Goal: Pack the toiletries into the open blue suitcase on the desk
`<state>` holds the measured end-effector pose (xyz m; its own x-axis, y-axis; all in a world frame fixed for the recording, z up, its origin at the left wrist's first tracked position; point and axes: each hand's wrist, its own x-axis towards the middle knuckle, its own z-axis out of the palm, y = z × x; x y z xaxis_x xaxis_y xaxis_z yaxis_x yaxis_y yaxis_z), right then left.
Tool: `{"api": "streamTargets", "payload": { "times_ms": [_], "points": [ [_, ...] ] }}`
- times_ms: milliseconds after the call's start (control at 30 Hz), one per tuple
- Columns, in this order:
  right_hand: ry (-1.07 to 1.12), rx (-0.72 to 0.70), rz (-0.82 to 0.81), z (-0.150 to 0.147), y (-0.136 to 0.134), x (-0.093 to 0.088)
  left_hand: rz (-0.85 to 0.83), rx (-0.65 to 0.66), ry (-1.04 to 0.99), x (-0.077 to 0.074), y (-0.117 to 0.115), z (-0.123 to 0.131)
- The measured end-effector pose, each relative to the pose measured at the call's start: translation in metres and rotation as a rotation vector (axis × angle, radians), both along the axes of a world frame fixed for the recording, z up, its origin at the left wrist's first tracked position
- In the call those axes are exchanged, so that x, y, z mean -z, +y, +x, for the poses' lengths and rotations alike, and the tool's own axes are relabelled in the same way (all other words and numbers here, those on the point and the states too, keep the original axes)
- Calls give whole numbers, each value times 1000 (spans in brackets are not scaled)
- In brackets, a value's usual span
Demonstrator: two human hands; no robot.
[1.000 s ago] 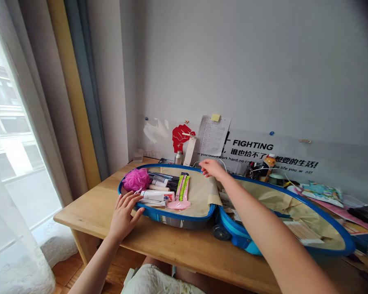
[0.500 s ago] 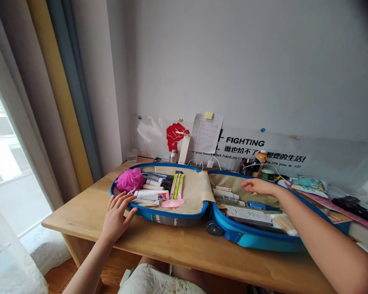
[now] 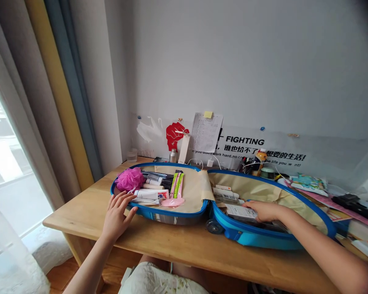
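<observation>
Right hand [image 3: 265, 211] lowered onto white box [image 3: 239, 211] in suitcase [image 3: 257, 239].

Soft daylight floods in through the sheer curtain [image 3: 6, 228] at the left, overexposing the window [image 3: 3, 155]. The grey wall [image 3: 248, 61] is evenly lit; corners darken and verticals bow outward.

Blue suitcase [image 3: 184, 215] with beige lining, magenta bath puff [image 3: 130, 179], pale wooden desk [image 3: 178, 249].
</observation>
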<state>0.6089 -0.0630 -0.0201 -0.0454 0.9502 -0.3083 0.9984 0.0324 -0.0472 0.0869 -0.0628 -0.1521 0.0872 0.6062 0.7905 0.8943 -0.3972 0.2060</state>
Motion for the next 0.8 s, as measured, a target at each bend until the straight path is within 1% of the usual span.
{"api": "streamTargets", "payload": {
  "times_ms": [133, 233, 300, 367, 467, 533, 600, 667, 800],
  "points": [
    [-38, -30, 39, -6, -4, -6, -15, -3, -9, -2, -1, 2],
    [-50, -43, 90, -3, -5, -20, -12, -1, -5, -3, -2, 2],
    [-53, -48, 116, 2, -5, -36, -6, 1, 0, -3, -2, 3],
    [-46, -48, 149, 2, -2, -56, -4, 3, 2, -2, -1, 3],
    [9, -66, 267, -13, 11, -85, -12, 4, -9, -1, -1, 3],
    [50, -102, 353, -39, 27, -96, -24, 2, -20, -2, -2, 4],
    [70, -149, 397, -76, 49, -96, -31, 3, -27, -3, -2, 5],
    [88, -195, 445, -120, 73, -86, -35, 10, -30, -4, -3, 6],
    [104, -291, 500, -209, 115, -53, -40, 12, -34, -5, -4, 7]
  ]
}}
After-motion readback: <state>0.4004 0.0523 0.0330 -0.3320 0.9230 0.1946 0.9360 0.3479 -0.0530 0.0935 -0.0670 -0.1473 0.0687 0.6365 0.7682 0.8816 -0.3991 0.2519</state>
